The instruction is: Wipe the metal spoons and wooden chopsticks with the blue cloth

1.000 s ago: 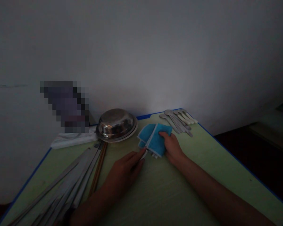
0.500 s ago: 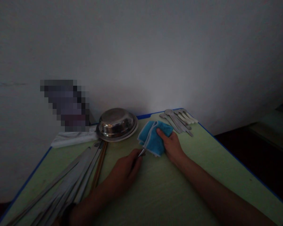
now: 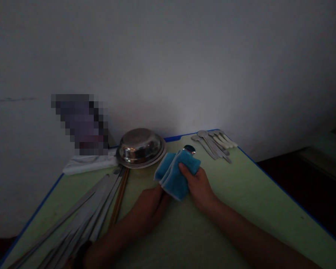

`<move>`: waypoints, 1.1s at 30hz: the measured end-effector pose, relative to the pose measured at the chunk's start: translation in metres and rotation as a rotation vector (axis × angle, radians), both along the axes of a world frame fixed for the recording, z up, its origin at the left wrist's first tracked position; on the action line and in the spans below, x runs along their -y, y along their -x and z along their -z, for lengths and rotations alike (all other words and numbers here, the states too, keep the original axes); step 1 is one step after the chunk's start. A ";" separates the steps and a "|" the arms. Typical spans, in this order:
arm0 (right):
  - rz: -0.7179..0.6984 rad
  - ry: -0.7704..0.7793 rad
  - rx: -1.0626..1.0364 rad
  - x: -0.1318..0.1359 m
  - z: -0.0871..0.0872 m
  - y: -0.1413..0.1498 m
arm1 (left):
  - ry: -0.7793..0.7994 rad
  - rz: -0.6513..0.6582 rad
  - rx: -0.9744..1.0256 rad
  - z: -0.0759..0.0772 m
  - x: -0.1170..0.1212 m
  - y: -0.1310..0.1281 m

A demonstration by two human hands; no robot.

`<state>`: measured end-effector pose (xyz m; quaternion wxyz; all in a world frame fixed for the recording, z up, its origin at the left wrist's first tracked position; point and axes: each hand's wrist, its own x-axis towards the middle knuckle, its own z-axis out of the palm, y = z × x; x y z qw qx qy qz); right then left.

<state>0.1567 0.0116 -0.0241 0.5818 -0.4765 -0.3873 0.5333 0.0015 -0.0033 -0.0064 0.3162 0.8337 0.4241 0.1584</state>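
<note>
My right hand [image 3: 198, 183] is closed on a blue cloth [image 3: 177, 179] with a pale edge, its thumb pressed on top. The cloth is folded round a metal spoon [image 3: 189, 149]; only the shiny rounded bowl shows beyond its far edge. At the cloth's near left corner, my left hand [image 3: 151, 203] is closed on the spoon's handle end, which the fingers and cloth hide. Beyond my right hand lies a group of spoons and forks [image 3: 212, 144], some with cream handles.
An upturned metal bowl [image 3: 140, 144] rests on plates at the back of the green table [image 3: 212, 239]. Long metal utensils [image 3: 92, 209] and brown chopsticks [image 3: 119, 198] lie at left. Behind them are a white packet [image 3: 89, 162] and a blurred-out upright object [image 3: 80, 127]. A wall stands behind.
The cloth and my right hand have moved left and nearer to me. The spoon's bowl now shows past the cloth's far edge, while the handle seen at my left fingers is now covered.
</note>
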 end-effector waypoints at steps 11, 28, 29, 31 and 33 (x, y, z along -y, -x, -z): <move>0.169 -0.076 0.080 -0.022 -0.009 -0.029 | 0.009 0.049 -0.003 -0.005 0.003 0.000; 0.217 -0.197 0.505 -0.018 -0.013 -0.034 | 0.084 0.061 0.041 -0.009 0.003 0.000; 0.198 -0.195 0.477 -0.019 -0.012 -0.033 | 0.081 0.065 0.043 -0.009 0.003 0.000; 0.146 -0.180 0.386 -0.021 -0.008 -0.032 | 0.075 0.072 0.050 -0.007 0.003 0.001; 0.087 -0.143 0.277 -0.022 -0.005 -0.030 | 0.064 0.067 0.039 -0.005 0.002 0.001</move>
